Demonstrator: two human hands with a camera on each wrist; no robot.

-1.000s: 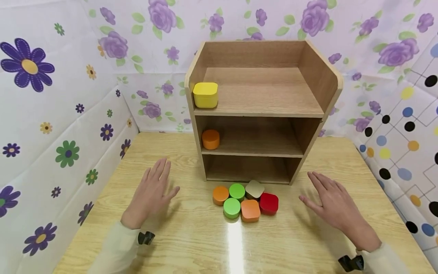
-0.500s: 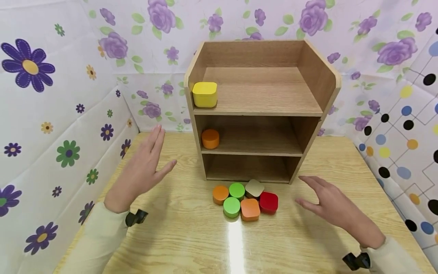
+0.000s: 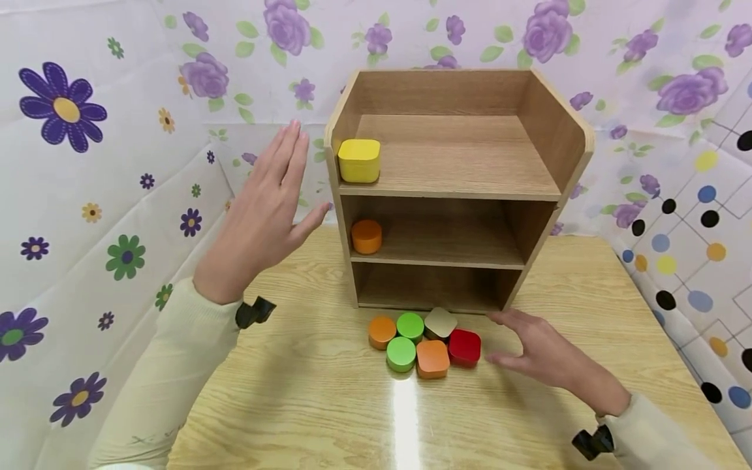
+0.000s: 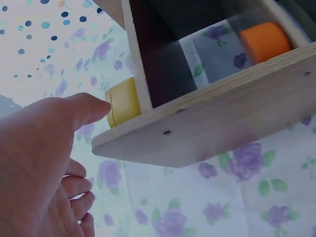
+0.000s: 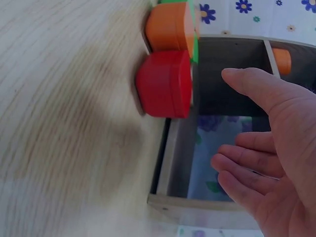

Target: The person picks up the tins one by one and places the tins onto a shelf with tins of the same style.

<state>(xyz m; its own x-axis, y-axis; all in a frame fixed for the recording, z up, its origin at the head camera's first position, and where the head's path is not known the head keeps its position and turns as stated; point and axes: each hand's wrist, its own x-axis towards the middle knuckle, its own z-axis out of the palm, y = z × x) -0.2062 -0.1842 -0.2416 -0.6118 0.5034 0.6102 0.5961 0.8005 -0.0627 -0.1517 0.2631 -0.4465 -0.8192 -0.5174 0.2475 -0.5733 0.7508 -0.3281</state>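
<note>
My left hand (image 3: 264,202) is raised beside the left side of a wooden shelf (image 3: 458,193), fingers straight and thumb apart, holding nothing. Closest to it is a yellow rounded box (image 3: 360,160) at the left end of the top shelf. An orange round box (image 3: 367,236) stands on the middle shelf at the left. My right hand (image 3: 543,349) hovers right of a red square box (image 3: 465,347), its fingers relaxed and nothing in them. In the right wrist view the red box (image 5: 165,84) lies just beyond the thumb.
Against the red box sit an orange square box (image 3: 432,359), two green round boxes (image 3: 401,354), a beige box (image 3: 440,322) and another orange round box (image 3: 382,332), grouped on the wooden table (image 3: 305,391) before the shelf. Patterned cloth walls (image 3: 252,39) surround the table.
My left hand has risen from low over the table to the height of the upper shelf. My right hand has moved left, nearer the red box. The boxes stay put.
</note>
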